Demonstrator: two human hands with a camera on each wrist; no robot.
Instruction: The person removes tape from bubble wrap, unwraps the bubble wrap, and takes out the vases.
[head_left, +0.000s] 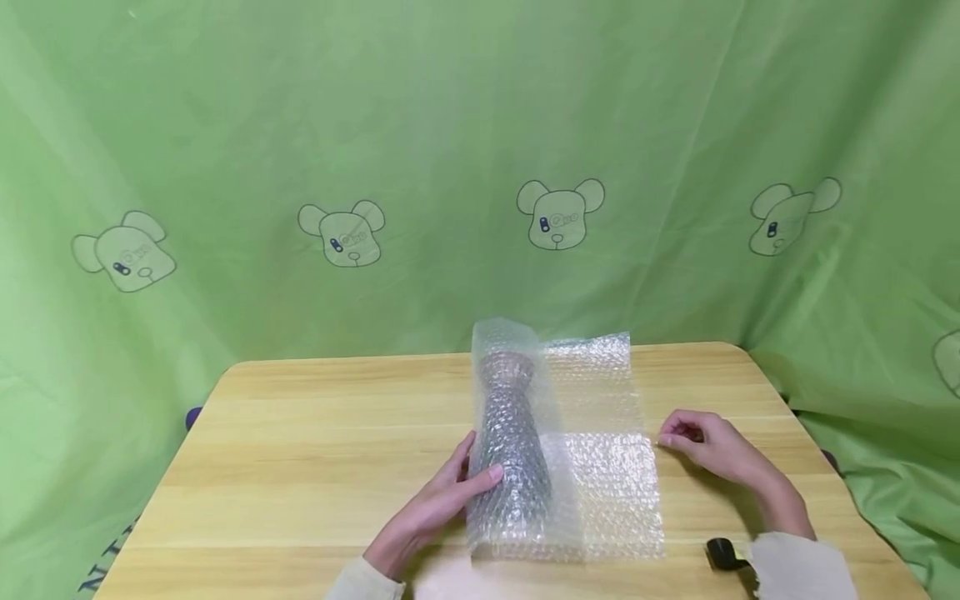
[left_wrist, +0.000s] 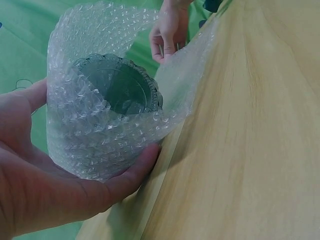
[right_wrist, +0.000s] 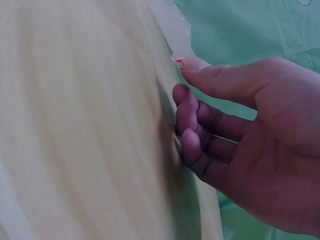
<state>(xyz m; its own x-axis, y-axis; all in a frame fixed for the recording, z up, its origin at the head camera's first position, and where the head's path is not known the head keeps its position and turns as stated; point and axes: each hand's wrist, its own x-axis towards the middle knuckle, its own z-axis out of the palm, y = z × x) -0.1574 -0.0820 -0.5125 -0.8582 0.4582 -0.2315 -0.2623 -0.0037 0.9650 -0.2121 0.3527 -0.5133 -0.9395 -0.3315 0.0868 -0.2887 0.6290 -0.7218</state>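
Note:
A vase-shaped piece of greenish glass [left_wrist: 120, 82] with a scalloped rim lies inside clear bubble wrap [head_left: 615, 500]. Through the wrap, the head view shows its narrow neck and wider lower body. My left hand [head_left: 442, 492] grips the wrapped glass from the left, thumb on the near side and fingers partly hidden behind. The loose sheet stretches out to the right of the glass. At that sheet's right edge, my right hand [head_left: 712, 446] pinches the wrap between thumb and fingers; a small red mark shows at the thumb tip in the right wrist view.
The wooden table [head_left: 322, 467] has rounded far corners, and its near edge shows in the left wrist view. Green curtain [head_left: 450, 108] with bear-head drawings hangs behind and at the sides. A black rounded object [head_left: 723, 554] sits beside the right sleeve.

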